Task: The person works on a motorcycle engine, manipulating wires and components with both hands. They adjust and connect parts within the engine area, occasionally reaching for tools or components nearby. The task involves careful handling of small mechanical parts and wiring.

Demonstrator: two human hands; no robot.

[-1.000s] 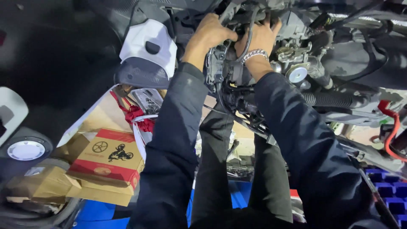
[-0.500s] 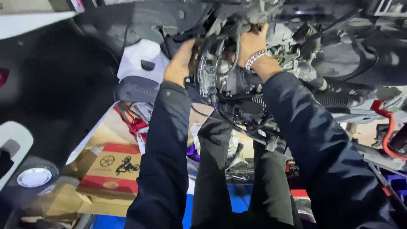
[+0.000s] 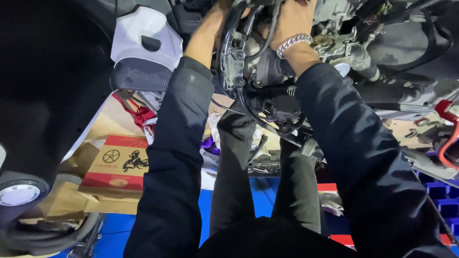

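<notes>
Grey metal engine part [image 3: 244, 62], hung with black hoses, sits overhead between both raised arms. Right hand [image 3: 291, 19] presses it; left hand [image 3: 217, 14] is mostly hidden, so neither grip is readable.

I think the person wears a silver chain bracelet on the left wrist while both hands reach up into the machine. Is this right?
Not quite: in the head view the silver chain bracelet is on the right wrist, not the left. Both hands do reach up into the machine.

Vehicle repair workshop: exposed engine assembly [image 3: 267, 71] overhead, cardboard parts boxes [image 3: 117, 167], wheel [image 3: 19, 193].
</notes>
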